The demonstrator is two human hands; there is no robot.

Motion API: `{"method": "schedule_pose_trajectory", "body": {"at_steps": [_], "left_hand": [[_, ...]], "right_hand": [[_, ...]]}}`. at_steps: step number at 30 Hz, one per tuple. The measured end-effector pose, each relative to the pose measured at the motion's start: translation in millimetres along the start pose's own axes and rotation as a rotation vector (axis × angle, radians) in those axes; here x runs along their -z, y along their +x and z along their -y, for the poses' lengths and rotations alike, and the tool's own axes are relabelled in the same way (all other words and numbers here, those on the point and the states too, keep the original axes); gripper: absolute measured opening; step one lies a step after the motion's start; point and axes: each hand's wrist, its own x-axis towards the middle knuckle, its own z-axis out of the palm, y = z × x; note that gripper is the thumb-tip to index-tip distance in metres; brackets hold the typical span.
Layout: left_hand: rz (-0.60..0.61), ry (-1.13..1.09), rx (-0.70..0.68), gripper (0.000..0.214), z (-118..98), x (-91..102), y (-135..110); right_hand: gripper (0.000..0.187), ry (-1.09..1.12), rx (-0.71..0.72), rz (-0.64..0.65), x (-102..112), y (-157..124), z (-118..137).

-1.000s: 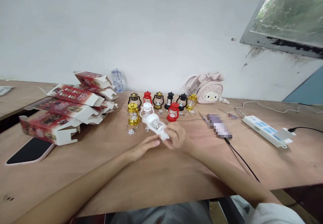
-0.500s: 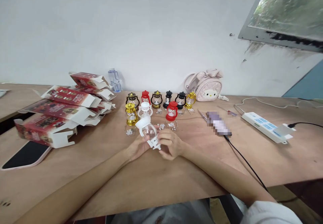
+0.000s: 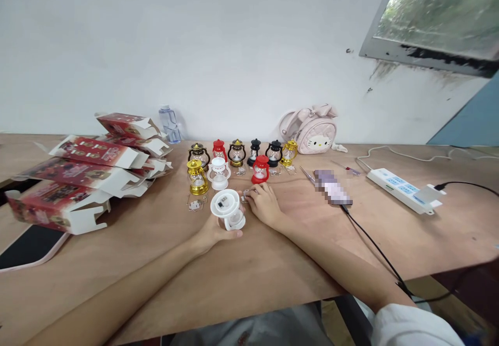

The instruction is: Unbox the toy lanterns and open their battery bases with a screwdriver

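My left hand [image 3: 213, 233] is closed around a small white lantern [image 3: 235, 218], which is tipped so that its round base faces me. A recess with small dark and metallic parts shows in that base. My right hand [image 3: 265, 205] is on the table just right of the lantern. Its fingers are bent and drawn together at a small heap of white pieces and thin wire [image 3: 245, 196]; what lies between the fingertips is hidden. Behind stand another white lantern [image 3: 219, 173], a gold lantern [image 3: 197, 177] and a red lantern [image 3: 260, 170].
Several more lanterns form a back row, including a black one [image 3: 275, 153]. Red printed boxes [image 3: 89, 177] are piled left, over a phone [image 3: 33, 245]. A bottle [image 3: 170, 124] and pink bag [image 3: 315, 130] stand by the wall. Right are a blurred-out device [image 3: 331, 186] and power strip [image 3: 401, 189].
The white lantern has turned in my left hand, so its base now faces me. My right hand has left the lantern and moved forward to the small pieces on the table.
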Motion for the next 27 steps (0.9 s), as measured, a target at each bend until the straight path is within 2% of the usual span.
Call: {"method": "schedule_pose_trajectory", "body": {"at_steps": [4,8,15,18,20,24,27], "left_hand": [[-0.067,0.232,-0.101,0.068,-3,-0.1,3],[-0.029,0.350,-0.236,0.071,1,1.3,5],[-0.022,0.376,-0.227,0.070,4,1.2,0],[-0.039,0.370,-0.224,0.069,6,-0.1,1],[-0.077,0.363,-0.237,0.068,7,-0.8,2],[-0.155,0.399,-0.214,0.069,7,-1.5,3],[-0.156,0.385,-0.172,0.072,6,-1.4,2]], "right_hand": [[0.015,0.021,0.002,0.009,2,0,-1],[0.014,0.043,0.023,0.025,3,0,-2],[0.011,0.031,0.021,0.047,-2,1,-3],[0.012,0.076,-0.010,-0.023,-4,0,-4],[0.015,0.127,-0.013,-0.114,-5,-2,-3],[0.019,0.232,0.056,-0.284,-6,-5,-3],[0.018,0.314,0.085,-0.372,-6,-7,-2]]}}
